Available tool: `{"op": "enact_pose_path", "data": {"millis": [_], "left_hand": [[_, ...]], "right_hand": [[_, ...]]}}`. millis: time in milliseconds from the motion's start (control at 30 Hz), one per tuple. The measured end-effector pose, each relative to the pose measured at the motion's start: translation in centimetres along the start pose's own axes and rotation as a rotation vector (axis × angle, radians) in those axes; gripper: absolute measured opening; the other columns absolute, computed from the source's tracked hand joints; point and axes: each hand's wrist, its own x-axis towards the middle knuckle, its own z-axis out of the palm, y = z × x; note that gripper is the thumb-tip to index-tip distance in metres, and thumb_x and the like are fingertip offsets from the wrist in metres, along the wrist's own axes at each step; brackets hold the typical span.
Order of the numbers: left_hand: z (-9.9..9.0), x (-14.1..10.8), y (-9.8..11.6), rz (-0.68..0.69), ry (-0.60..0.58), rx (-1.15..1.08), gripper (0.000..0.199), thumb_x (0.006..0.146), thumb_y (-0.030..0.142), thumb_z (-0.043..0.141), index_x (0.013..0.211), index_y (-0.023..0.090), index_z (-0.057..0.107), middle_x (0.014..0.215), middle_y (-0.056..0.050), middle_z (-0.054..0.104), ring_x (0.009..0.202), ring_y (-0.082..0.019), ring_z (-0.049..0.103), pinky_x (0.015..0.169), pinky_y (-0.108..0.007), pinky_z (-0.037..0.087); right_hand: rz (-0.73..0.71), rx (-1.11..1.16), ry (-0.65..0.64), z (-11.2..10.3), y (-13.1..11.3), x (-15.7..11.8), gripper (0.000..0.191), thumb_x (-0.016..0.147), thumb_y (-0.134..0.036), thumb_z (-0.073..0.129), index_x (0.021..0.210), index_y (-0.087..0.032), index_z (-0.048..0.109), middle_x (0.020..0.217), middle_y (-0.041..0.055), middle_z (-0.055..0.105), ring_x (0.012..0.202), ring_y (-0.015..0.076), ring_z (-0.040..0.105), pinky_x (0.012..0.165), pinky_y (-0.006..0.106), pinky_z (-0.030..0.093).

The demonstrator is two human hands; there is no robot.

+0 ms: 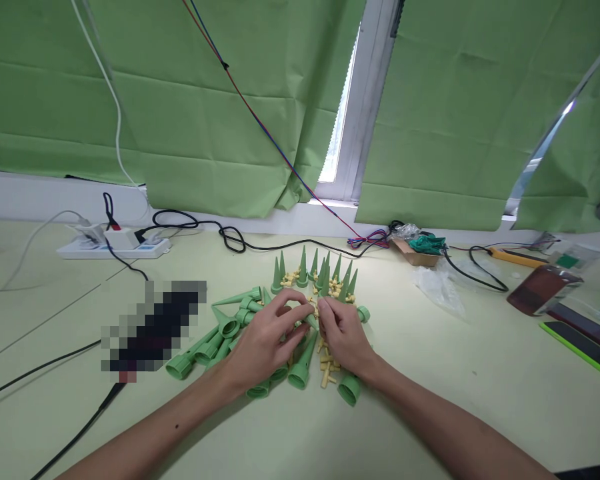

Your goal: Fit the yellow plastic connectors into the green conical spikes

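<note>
My left hand [263, 337] is closed, its fingers curled round a green plastic spike [309, 320] that is mostly hidden. Close against it, my right hand [344, 333] pinches with thumb and forefinger; whatever is in that pinch is too small and covered to make out. Several loose green spikes [229, 325] with wide hollow ends lie left of and below the hands. Behind the hands, more green spikes [303, 268] stand upright, points up. Small yellow T-shaped fittings [326, 377] lie below the right hand, and others are scattered among the standing spikes.
A pixelated dark object [160, 327] with a cable lies left. At the back left is a white power strip [115, 247]; a black cable [270, 248] runs along the wall. Right are a small cardboard box [416, 253], a plastic bag [437, 290], a brown bottle [543, 290] and a green-edged phone [585, 350].
</note>
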Motion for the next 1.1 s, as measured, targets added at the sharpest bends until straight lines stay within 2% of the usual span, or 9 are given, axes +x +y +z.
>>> {"op": "enact_pose_path", "data": {"millis": [167, 367, 433, 500, 567, 633, 867, 1100], "left_hand": [[-0.08, 0.04, 0.10, -0.022, -0.001, -0.026, 0.029, 0.093, 0.011, 0.045, 0.117, 0.026, 0.054, 0.119, -0.007, 0.047, 0.062, -0.005, 0.048, 0.058, -0.022, 0.043], [0.00, 0.47, 0.68, -0.274, 0.065, -0.197, 0.026, 0.094, 0.024, 0.049, 0.120, 0.025, 0.049, 0.116, -0.006, 0.051, 0.063, -0.007, 0.051, 0.056, -0.021, 0.046], [-0.03, 0.66, 0.66, -0.387, 0.080, -0.265, 0.023, 0.094, 0.032, 0.050, 0.117, 0.024, 0.049, 0.106, -0.004, 0.055, 0.064, -0.009, 0.051, 0.054, -0.021, 0.044], [-0.07, 0.81, 0.47, -0.507, 0.069, -0.355, 0.024, 0.095, 0.040, 0.048, 0.113, 0.024, 0.049, 0.086, 0.000, 0.056, 0.060, -0.009, 0.048, 0.050, -0.020, 0.041], [-0.11, 0.89, 0.22, -0.598, 0.038, -0.460, 0.026, 0.095, 0.046, 0.048, 0.110, 0.025, 0.049, 0.069, 0.005, 0.050, 0.053, -0.009, 0.044, 0.046, -0.019, 0.037], [-0.15, 0.92, 0.03, -0.646, 0.001, -0.549, 0.029, 0.093, 0.050, 0.049, 0.107, 0.025, 0.048, 0.062, 0.007, 0.045, 0.050, -0.009, 0.043, 0.044, -0.019, 0.035], [-0.03, 0.87, 0.05, -0.625, -0.134, -0.737, 0.029, 0.091, 0.050, 0.053, 0.098, 0.024, 0.041, 0.059, 0.009, 0.044, 0.045, -0.007, 0.040, 0.041, -0.018, 0.031], [0.01, 0.85, -0.08, -0.610, -0.147, -0.781, 0.030, 0.091, 0.048, 0.056, 0.096, 0.023, 0.040, 0.057, 0.010, 0.039, 0.044, -0.007, 0.038, 0.041, -0.018, 0.029]], "right_hand": [[0.001, 0.000, 0.037, 0.01, -0.07, -0.01, 0.039, 0.101, -0.037, 0.036, 0.066, -0.021, 0.033, 0.057, -0.0050, 0.033, 0.052, 0.0103, 0.032, 0.051, 0.026, 0.026], [0.063, 0.076, 0.110, 0.01, 0.10, 0.00, 0.039, 0.102, -0.041, 0.035, 0.068, -0.022, 0.032, 0.057, -0.0059, 0.031, 0.051, 0.0104, 0.031, 0.050, 0.026, 0.026], [0.063, 0.086, 0.107, 0.00, 0.14, -0.02, 0.038, 0.102, -0.041, 0.036, 0.069, -0.022, 0.032, 0.056, -0.0059, 0.032, 0.050, 0.0107, 0.031, 0.050, 0.026, 0.026], [0.049, 0.096, 0.085, 0.01, 0.16, -0.05, 0.037, 0.102, -0.040, 0.036, 0.070, -0.022, 0.033, 0.057, -0.0060, 0.032, 0.051, 0.0109, 0.032, 0.050, 0.026, 0.027], [0.033, 0.105, 0.056, 0.02, 0.16, -0.07, 0.036, 0.102, -0.040, 0.036, 0.071, -0.022, 0.034, 0.057, -0.0060, 0.032, 0.051, 0.0111, 0.033, 0.051, 0.026, 0.028], [0.019, 0.107, 0.029, 0.02, 0.14, -0.09, 0.035, 0.102, -0.039, 0.036, 0.071, -0.022, 0.035, 0.058, -0.0057, 0.034, 0.052, 0.0113, 0.034, 0.051, 0.026, 0.029], [-0.033, 0.048, 0.011, -0.09, -0.13, -0.17, 0.033, 0.101, -0.036, 0.038, 0.072, -0.021, 0.040, 0.061, -0.0045, 0.040, 0.054, 0.0113, 0.037, 0.054, 0.025, 0.030], [-0.037, 0.033, 0.004, -0.19, -0.14, -0.18, 0.031, 0.101, -0.035, 0.038, 0.073, -0.021, 0.041, 0.061, -0.0045, 0.041, 0.054, 0.0113, 0.038, 0.054, 0.025, 0.030]]}}
